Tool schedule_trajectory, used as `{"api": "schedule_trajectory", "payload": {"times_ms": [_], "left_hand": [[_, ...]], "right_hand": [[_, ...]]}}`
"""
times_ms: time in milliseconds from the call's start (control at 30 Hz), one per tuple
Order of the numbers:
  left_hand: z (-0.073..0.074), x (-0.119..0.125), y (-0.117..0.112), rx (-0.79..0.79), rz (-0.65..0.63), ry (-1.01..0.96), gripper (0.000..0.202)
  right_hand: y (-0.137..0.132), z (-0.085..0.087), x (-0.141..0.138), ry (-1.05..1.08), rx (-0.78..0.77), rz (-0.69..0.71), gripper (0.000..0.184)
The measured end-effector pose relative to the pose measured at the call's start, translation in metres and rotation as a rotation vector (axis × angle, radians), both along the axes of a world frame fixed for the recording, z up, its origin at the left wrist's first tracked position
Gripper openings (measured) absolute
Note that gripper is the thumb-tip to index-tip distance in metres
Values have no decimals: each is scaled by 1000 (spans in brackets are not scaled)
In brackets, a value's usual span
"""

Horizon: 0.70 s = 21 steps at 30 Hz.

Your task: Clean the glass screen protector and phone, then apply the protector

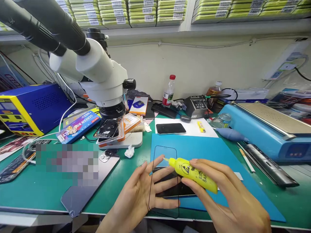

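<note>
A clear phone glass panel with a thin black border point(166, 207) rests across the spread fingers of my left hand point(139, 191), palm up; the fingers show through it. Thumb and fingers of my right hand point(233, 194) close around a yellow squeeze bottle point(194, 173) printed "ESD SAFE". The bottle is tilted, its thin nozzle pointing left near the left index fingertip and over the glass. Behind the left hand, a dark phone or screen point(188, 190) lies on the blue mat point(228, 158), partly hidden.
A microscope point(97, 74) stands at left, near stacked phone parts and a large phone point(82, 191). A black-screened phone point(170, 128) lies on white paper behind the mat. At right are an air blower point(230, 133), tweezers point(262, 171) and a blue heating plate machine point(272, 132).
</note>
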<state>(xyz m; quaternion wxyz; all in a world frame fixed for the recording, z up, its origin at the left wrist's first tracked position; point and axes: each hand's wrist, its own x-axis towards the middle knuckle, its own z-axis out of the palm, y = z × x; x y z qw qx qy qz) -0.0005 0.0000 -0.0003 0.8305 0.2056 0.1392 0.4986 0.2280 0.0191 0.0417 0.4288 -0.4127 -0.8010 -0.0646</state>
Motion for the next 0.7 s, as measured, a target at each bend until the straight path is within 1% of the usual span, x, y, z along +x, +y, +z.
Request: {"api": "schedule_trajectory", "payload": {"times_ms": [267, 433, 600, 700], "left_hand": [[1, -2, -1, 11, -9, -25, 55], [0, -1, -1, -8, 4, -36, 54], [-1, -3, -1, -17, 4, -63, 54], [-1, -3, -2, -46, 11, -77, 54]], "right_hand": [[12, 1, -9, -2, 63, -11, 21], [9, 0, -5, -24, 13, 24, 20], [3, 1, 1, 5, -22, -23, 18], [-1, 2, 4, -12, -45, 0, 19]]}}
